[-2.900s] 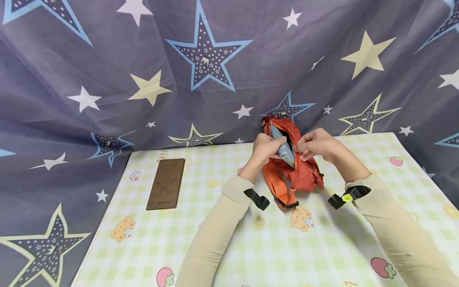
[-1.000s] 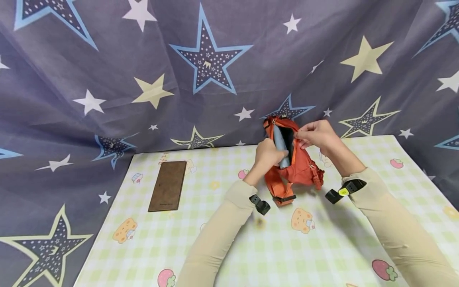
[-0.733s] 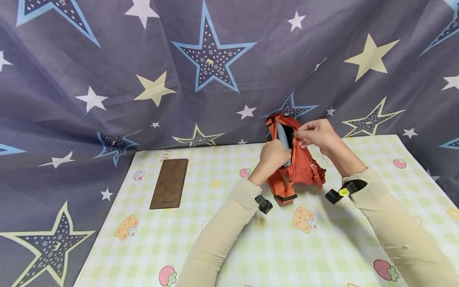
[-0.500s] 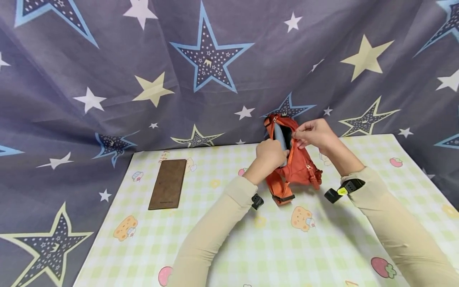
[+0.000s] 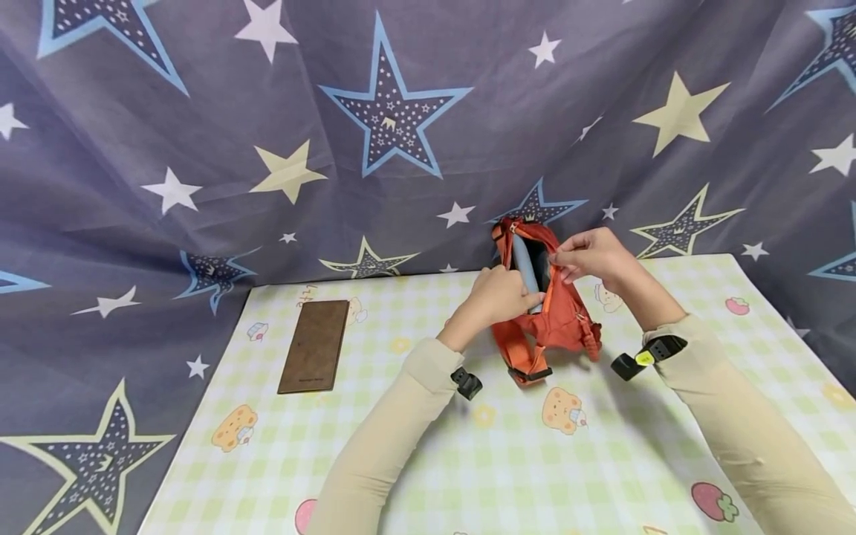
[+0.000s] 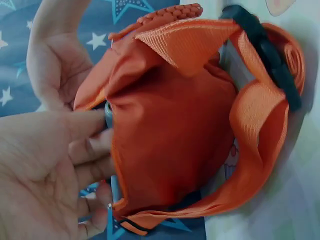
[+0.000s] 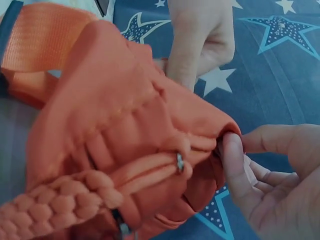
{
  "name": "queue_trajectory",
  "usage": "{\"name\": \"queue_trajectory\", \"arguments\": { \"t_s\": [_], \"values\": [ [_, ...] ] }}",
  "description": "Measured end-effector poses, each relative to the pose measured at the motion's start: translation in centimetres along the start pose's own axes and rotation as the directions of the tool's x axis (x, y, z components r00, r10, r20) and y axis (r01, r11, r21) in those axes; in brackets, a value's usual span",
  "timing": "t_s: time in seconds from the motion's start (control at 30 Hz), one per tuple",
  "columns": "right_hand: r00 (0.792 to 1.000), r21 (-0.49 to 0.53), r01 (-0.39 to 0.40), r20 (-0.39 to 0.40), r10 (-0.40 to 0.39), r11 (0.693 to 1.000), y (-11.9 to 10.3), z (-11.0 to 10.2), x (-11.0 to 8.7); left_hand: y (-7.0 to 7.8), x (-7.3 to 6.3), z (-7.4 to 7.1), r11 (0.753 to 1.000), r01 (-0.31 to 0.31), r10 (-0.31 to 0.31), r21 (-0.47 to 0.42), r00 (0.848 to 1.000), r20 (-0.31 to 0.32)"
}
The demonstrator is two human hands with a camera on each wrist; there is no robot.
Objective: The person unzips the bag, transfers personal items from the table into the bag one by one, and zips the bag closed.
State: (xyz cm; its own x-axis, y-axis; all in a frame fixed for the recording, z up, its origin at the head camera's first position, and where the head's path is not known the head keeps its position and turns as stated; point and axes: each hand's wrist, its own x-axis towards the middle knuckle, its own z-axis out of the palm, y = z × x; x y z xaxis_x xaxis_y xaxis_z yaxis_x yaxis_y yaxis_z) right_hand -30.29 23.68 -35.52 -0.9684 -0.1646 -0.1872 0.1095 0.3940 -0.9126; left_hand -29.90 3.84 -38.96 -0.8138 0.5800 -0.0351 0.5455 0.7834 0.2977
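Observation:
A red-orange waist bag point(image 5: 567, 319) stands at the back of the table, its zipped mouth open. Inside, along the left side of the mouth, lies a long light-blue item point(image 5: 524, 261) of smooth, rounded shape; its lower part is hidden by the bag. My left hand point(image 5: 503, 296) is at the left rim, its extended fingers point(image 6: 90, 150) reaching into the mouth against the item's near end. With thumb and fingers, my right hand point(image 5: 591, 256) pinches the right edge of the mouth, holding it apart; the right wrist view shows this pinched fabric point(image 7: 227, 131) closely.
A brown flat rectangular case point(image 5: 313, 346) lies on the left of the table, away from the bag. The bag's orange strap point(image 5: 518, 353) with a black buckle point(image 5: 530, 374) hangs toward the front. A star-patterned curtain point(image 5: 401, 200) rises directly behind the table.
The light-blue item has gone from slanting out of the mouth, gripped by my left hand, to lying deeper inside. The left hand has just shifted slightly left; the right keeps its pinch.

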Motion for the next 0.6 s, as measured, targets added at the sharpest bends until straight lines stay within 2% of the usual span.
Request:
{"name": "queue_trajectory", "arguments": {
  "t_s": [0.13, 0.27, 0.47, 0.6],
  "values": [
    [1.0, -0.017, -0.005, 0.004, 0.006, 1.0, 0.4, -0.1, -0.1, -0.6, -0.3, 0.4, 0.992, -0.074, 0.062, -0.104, 0.991, -0.116],
    [1.0, -0.026, -0.001, 0.003, 0.001, 1.0, 0.5, 0.1, -0.1, -1.0, -0.5, 0.6, 0.973, -0.115, 0.075, -0.199, 0.977, -0.201],
    [1.0, -0.034, -0.009, 0.002, 0.009, 0.999, 0.4, 0.3, -0.1, -1.5, -1.3, 0.8, 0.941, -0.093, 0.018, -0.326, 0.974, -0.224],
    [1.0, -0.041, -0.017, 0.001, 0.017, 0.999, 0.4, 0.4, 0.0, -2.1, -2.2, 0.3, 0.903, -0.079, -0.024, -0.423, 0.972, -0.233]
  ]
}}
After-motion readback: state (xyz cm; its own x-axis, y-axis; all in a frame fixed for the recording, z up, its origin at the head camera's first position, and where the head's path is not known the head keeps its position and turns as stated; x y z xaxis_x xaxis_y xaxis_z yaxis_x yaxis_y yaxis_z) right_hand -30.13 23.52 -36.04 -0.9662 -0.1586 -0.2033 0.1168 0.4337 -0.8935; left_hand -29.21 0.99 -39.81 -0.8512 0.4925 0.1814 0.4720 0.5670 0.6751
